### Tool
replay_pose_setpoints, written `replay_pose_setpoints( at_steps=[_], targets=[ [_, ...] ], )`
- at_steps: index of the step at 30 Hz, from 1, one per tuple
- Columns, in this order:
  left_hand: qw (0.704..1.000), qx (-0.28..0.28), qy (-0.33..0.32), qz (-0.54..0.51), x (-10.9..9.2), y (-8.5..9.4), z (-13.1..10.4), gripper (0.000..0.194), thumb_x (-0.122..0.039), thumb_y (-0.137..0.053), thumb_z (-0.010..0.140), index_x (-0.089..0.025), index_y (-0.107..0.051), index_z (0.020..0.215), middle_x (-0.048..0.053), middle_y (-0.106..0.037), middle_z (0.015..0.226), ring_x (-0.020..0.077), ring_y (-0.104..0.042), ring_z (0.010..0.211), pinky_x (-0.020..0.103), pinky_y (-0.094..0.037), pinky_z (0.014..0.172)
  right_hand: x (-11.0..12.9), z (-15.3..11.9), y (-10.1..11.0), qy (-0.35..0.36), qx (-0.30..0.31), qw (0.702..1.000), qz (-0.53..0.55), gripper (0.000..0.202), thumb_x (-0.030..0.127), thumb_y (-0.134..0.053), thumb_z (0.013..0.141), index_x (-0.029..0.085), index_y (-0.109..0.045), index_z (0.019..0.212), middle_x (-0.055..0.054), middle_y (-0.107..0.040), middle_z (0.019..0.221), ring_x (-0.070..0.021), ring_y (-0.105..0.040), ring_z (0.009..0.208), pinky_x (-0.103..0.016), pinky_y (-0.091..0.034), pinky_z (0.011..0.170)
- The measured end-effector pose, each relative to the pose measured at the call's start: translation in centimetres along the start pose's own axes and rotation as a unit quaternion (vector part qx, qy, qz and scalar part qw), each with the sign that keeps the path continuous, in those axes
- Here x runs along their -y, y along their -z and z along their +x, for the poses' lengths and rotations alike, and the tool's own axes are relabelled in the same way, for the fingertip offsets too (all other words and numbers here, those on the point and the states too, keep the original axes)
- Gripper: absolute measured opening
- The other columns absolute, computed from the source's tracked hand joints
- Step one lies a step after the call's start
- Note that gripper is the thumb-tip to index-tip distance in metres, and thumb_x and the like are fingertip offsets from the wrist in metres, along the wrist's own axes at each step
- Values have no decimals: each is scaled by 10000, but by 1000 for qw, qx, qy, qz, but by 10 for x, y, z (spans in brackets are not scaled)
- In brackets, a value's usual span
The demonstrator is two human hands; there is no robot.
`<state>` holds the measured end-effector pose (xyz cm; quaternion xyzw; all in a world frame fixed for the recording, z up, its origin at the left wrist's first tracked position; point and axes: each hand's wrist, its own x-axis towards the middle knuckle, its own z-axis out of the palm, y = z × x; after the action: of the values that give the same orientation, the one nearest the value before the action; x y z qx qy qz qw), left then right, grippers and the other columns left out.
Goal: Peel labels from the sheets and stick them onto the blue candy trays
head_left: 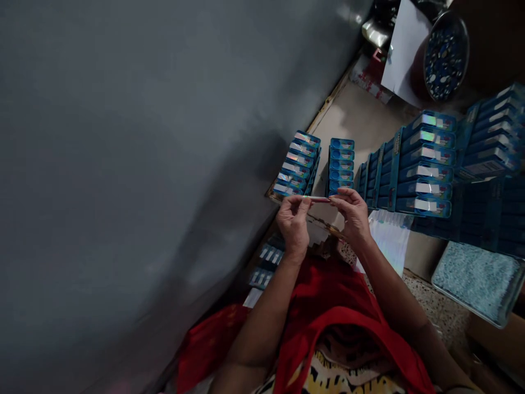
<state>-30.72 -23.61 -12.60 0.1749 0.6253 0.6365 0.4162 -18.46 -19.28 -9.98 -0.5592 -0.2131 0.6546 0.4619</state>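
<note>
A thin reddish stick-like piece with a pale strip at its left end is stretched level between my two hands. My left hand pinches its left end, and my right hand pinches the right end. Just beyond my hands, a short stack of small blue boxes lies in a column. Farther left is another column of blue boxes with shiny labels. Several long blue boxes with white labels are piled to the right of my right hand.
A grey wall fills the left side. At the upper right, a round container holds small blue and white pieces beside a white sheet. A clear tray of pale blue material sits at the lower right.
</note>
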Motion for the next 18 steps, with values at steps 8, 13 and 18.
replay_pose_setpoints(
  at_steps=[8, 13, 18],
  targets=[
    [1000, 23, 7, -5, -10, -14, 10, 313, -430, -816, 835, -197, -607, 848, -9, -704, 751, 143, -723, 672, 264, -609, 707, -7, 19, -5, 80, 2, 997, -20, 404, 279, -883, 664, 239, -591, 939, 52, -748, 767, -129, -677, 737, -265, -538, 780],
    [1000, 18, -10, 22, -2, -14, 6, 329, -469, -809, 849, -191, -633, 854, -2, -710, 760, 153, -736, 702, 270, -608, 727, -14, 17, -4, 156, -34, 986, -45, 423, 286, -820, 731, 268, -460, 953, 82, -692, 769, -123, -673, 754, -272, -542, 811],
    [994, 93, 18, 56, 60, -13, -31, 329, -504, -735, 898, -200, -687, 1013, 71, -748, 988, 199, -744, 924, 332, -595, 896, -14, -25, 34, 275, -112, 924, -240, 210, 286, -708, 887, 249, -520, 972, 22, -700, 867, -143, -691, 814, -295, -551, 816]
  ],
)
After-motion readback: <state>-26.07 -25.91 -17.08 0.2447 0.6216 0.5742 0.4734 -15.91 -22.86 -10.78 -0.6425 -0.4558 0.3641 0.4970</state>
